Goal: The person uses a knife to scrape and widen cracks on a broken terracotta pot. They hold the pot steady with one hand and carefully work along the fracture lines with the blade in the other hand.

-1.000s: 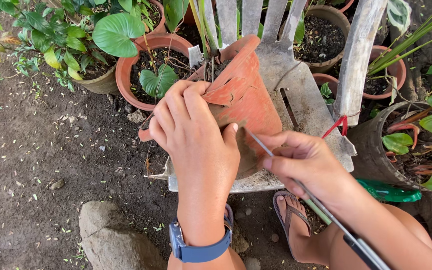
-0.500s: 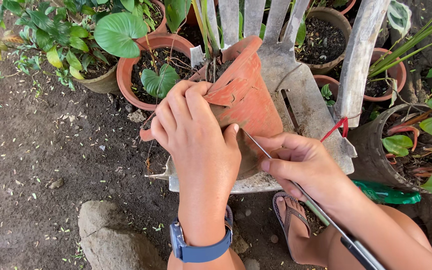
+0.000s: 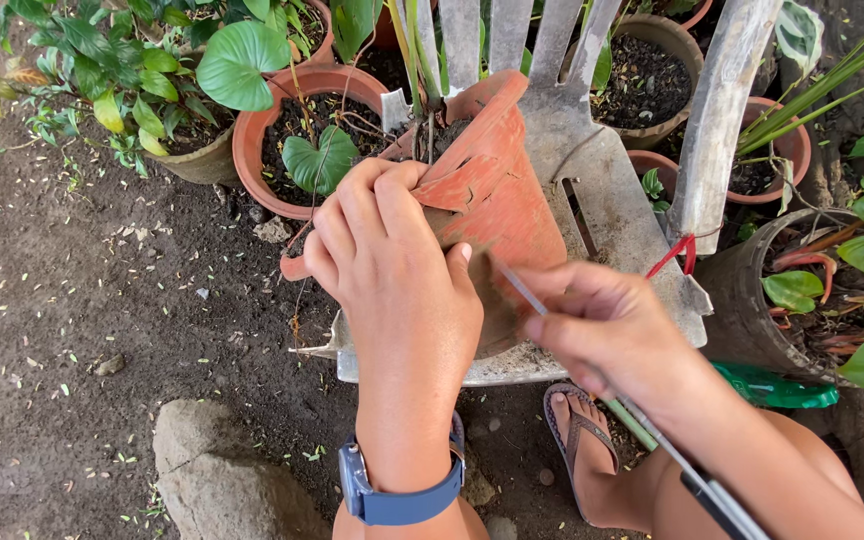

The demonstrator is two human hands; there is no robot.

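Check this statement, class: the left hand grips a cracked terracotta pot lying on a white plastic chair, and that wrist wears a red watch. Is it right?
Not quite. In the head view the watch is blue, not red. The rest holds: the left hand grips the cracked terracotta pot on the white plastic chair.

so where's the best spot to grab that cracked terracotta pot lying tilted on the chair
Probably low on the pot's body, around its narrow base end, coming from the near side as the left hand does now. The rim end looks split, with a broken shard lifting off, so gripping there risks snapping more away. The right hand holds a thin rod against the pot.
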